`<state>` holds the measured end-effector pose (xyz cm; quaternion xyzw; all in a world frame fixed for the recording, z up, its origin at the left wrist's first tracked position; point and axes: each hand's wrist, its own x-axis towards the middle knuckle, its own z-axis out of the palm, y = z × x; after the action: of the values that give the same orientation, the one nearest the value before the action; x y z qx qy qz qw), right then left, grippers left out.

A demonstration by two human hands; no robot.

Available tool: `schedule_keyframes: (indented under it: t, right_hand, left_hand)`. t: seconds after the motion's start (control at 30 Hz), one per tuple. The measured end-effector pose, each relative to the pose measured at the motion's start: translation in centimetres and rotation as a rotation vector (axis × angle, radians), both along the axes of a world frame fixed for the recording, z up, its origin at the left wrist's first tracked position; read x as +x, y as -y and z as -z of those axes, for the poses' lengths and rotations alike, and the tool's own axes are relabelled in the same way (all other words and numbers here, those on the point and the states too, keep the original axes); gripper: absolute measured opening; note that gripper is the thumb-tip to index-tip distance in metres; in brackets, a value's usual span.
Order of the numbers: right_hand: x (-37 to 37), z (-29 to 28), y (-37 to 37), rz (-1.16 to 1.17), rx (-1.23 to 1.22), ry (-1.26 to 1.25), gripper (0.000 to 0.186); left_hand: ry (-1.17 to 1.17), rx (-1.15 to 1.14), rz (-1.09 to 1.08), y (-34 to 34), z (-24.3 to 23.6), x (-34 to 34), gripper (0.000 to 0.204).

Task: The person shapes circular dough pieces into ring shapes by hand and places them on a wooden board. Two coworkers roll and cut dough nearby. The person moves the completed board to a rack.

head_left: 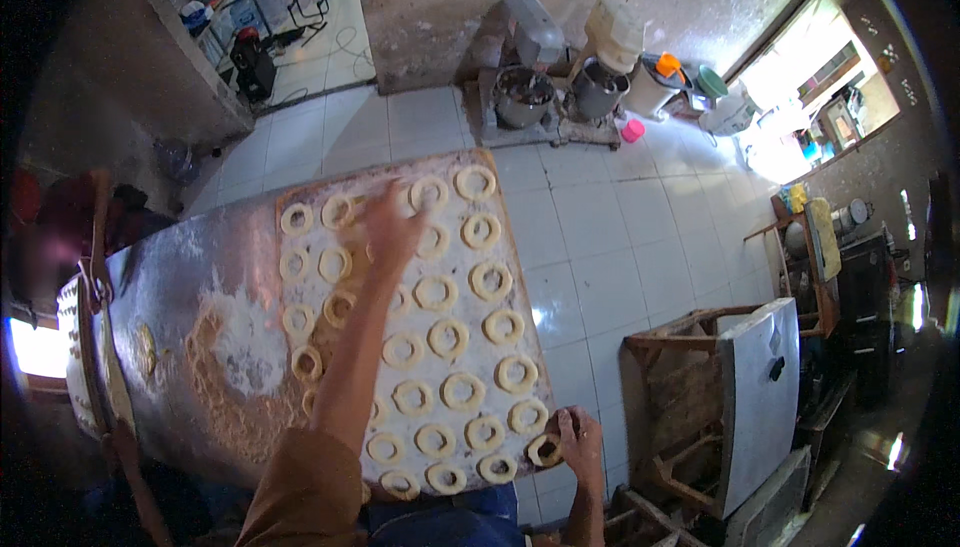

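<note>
A floured wooden board (497,169) lies on the metal table in front of me, with rows of pale raw dough rings (462,391) on it. My left hand (393,227) reaches across to the board's far part, low over the rings near a dough ring (428,194). Motion smears its fingers, and my forearm covers some rings. At the near right corner my right hand (580,439) has bent fingers closed at the outer side of a dough ring (545,451), beside the board's edge.
Left of the board, the metal table (180,257) carries loose flour (250,342) and a small dough piece (147,349). Co-workers' arms (98,217) are at the far left by a tray (85,357). Two mixers (535,32) stand at the back wall; a white-topped table (760,397) stands right.
</note>
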<state>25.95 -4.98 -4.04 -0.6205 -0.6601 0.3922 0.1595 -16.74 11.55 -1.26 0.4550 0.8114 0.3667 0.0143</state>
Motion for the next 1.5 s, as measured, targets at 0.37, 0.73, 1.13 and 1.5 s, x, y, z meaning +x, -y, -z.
schedule_keyframes:
  t: [0.37,0.73,1.13,1.5]
  right_hand:
    - [-1.6,-2.9,-1.1,-0.214,0.043,0.172,0.022]
    - [-2.5,-8.9,-0.6,-0.247,-0.258,-0.275,0.034]
    - [-0.8,-1.0,-0.9,-0.373,-0.898,-1.263,0.064]
    - [4.2,-8.0,-9.3,-0.650,-0.344,-1.221,0.053]
  left_hand:
    - [0.301,-0.268,-0.435,47.9,2.1,2.4,0.030]
    - [0.590,-0.113,-0.416,50.0,1.6,10.5,0.037]
    - [1.544,1.190,0.326,51.3,3.7,10.3,0.048]
    - [1.293,1.293,0.421,51.7,-11.1,13.9,0.045]
